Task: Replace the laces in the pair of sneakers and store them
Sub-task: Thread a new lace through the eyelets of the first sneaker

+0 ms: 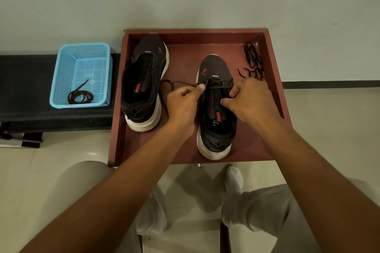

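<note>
Bare forearms [115, 187] nearest, reaching forward over the knees. Left grip [183, 100] pinching a dark lace [181, 83]; right grip [249, 97] pinching the same lace at the eyelets of the right sneaker [216, 109]. Inside the red tray [275, 80]: unlaced left sneaker [144, 82] on its left side, spare laces [254, 60] (loosely tangled) in its far right corner. Left of the tray, on the bench [24, 88]: blue basket [82, 74] with a coiled lace [80, 95].
</note>
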Demonstrator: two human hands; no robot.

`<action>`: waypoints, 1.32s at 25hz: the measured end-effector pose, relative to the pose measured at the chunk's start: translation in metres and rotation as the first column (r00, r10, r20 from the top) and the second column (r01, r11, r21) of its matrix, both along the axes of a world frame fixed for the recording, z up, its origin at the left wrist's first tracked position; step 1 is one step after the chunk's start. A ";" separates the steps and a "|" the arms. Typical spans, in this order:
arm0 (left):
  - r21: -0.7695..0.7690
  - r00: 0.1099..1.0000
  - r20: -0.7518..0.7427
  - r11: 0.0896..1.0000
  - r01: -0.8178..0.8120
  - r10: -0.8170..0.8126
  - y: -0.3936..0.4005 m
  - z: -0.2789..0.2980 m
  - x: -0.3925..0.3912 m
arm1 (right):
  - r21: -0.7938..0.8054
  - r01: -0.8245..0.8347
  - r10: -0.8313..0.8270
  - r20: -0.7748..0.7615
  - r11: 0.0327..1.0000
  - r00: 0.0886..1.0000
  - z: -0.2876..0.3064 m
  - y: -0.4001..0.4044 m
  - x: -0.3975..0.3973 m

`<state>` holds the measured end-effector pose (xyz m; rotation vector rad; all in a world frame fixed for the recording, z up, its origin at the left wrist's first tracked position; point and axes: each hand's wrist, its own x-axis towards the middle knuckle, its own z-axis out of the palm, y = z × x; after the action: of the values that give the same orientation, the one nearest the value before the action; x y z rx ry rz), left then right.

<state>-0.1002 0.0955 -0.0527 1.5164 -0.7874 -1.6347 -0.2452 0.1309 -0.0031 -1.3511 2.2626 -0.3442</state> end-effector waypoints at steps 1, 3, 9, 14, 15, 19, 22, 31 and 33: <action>-0.006 1.000 -0.004 1.000 -0.001 0.001 -0.004 0.001 -0.001 | -0.012 -0.002 0.002 -0.002 1.000 1.000 -0.001 -0.001 0.001; -0.024 1.000 0.025 1.000 0.017 -0.016 -0.010 -0.001 -0.002 | -0.034 -0.002 0.002 -0.007 0.999 1.000 -0.002 -0.001 0.000; 0.031 0.981 -0.029 0.981 -0.190 0.190 -0.028 -0.001 0.002 | -0.015 0.020 -0.020 -0.010 1.000 1.000 -0.001 -0.003 -0.006; -0.038 0.995 0.069 0.997 -0.070 0.072 -0.009 -0.006 0.000 | -0.004 0.020 -0.020 0.009 1.000 1.000 0.000 -0.003 -0.006; -0.050 0.996 0.088 0.999 -0.020 0.024 -0.005 -0.007 -0.002 | -0.003 0.021 -0.021 0.012 1.000 1.000 0.000 -0.004 -0.005; -0.081 0.992 0.128 0.996 0.031 -0.021 -0.010 -0.008 -0.007 | 0.015 0.008 -0.008 0.005 1.000 1.000 -0.001 -0.007 -0.003; -0.081 0.984 0.178 0.997 0.006 0.009 -0.015 -0.006 -0.007 | 0.019 0.012 -0.012 -0.002 1.000 1.000 -0.003 -0.007 -0.006; -0.232 0.968 0.222 0.971 -0.063 0.116 -0.017 -0.012 -0.004 | 0.025 0.012 -0.013 0.011 1.000 1.000 -0.001 -0.008 -0.007; -0.224 0.955 0.296 0.973 0.052 0.017 -0.011 -0.017 -0.008 | 0.026 0.000 -0.001 0.014 1.000 1.000 0.000 -0.008 -0.006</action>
<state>-0.1083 0.0843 -0.0695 1.6072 -1.1152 -1.2903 -0.2515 0.1226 -0.0036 -1.3312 2.2485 -0.3226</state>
